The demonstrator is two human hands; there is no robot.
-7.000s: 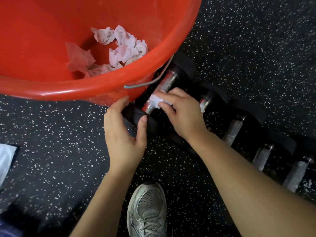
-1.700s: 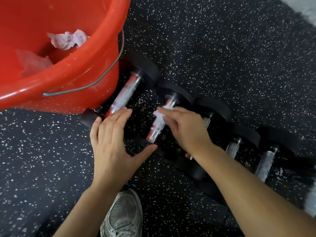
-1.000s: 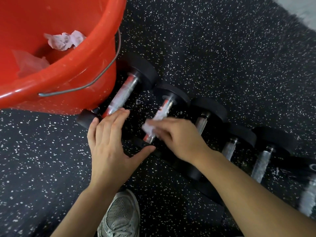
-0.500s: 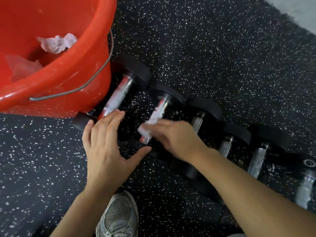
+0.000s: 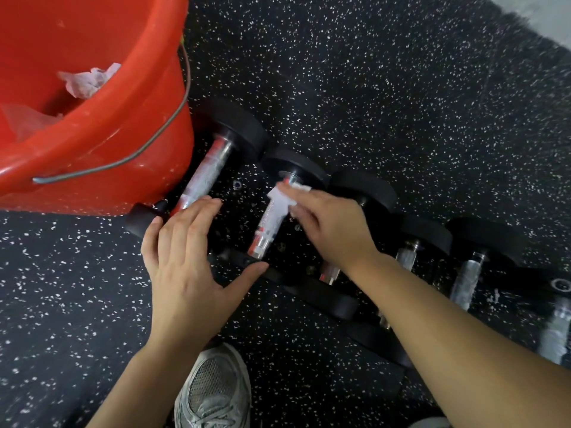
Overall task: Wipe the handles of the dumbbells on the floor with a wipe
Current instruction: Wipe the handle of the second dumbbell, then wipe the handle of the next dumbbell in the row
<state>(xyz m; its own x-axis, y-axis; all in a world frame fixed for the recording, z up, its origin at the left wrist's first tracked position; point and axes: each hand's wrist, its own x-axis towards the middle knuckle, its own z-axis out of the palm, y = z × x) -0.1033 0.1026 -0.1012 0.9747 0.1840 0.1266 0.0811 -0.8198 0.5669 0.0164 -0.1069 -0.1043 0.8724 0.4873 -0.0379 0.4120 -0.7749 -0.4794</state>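
Several black dumbbells with silver handles lie side by side on the speckled floor. My right hand (image 5: 327, 223) pinches a white wipe (image 5: 279, 199) against the far end of the second dumbbell's handle (image 5: 267, 230). My left hand (image 5: 188, 257) lies flat with fingers spread over the near heads of the first and second dumbbells, its thumb by the second handle's near end. The first dumbbell's handle (image 5: 205, 174) runs beside the bucket. Further handles (image 5: 466, 279) show to the right, partly hidden by my right forearm.
A red bucket (image 5: 129, 125) with a wire bail stands at the left, touching the first dumbbell, and holds crumpled used wipes (image 5: 86, 81). My grey shoe (image 5: 213, 390) is at the bottom middle. Pale floor edge shows at the top right corner.
My right hand has slid the wipe from the near end of the second handle back up to its far end. My left hand stays pressed on the near heads.
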